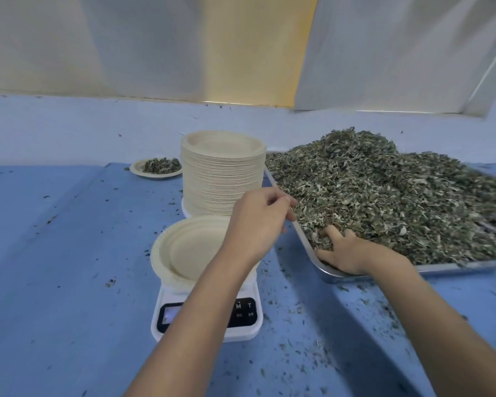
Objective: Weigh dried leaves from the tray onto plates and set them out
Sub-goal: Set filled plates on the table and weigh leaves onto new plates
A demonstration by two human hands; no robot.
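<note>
Plainly the dried leaves (384, 196) are the loose part of this job: they lie heaped high in the steel tray (455, 266) on the right, reaching its low rim at the near corner. The right hand (344, 253) is dug in at that corner, its fingers (333, 232) spread with the tips sunk under the leaves and the thumb along the rim. It has not closed on a handful as far as shows.

The left hand (258, 222) hangs over the tray's left edge with its fingers curled in towards the thumb. I cannot tell whether it pinches anything.

Just left of the tray an empty paper plate (183, 247) sits on the white kitchen scale (249, 330), overhanging it all round. A handful must cross the rim and the gap to reach it, so light flakes are likely to shed on the way; the blue cloth (69, 253) is already strewn with bits.

The left forearm crosses above the plate and hides part of the display (169, 313). If it touched the plate, the reading would be false or the plate might tip.

Behind, the tall stack of plates (222, 179) stands near that hand, where a careless swing could knock it. One filled plate (143, 173) waits farther back.
</note>
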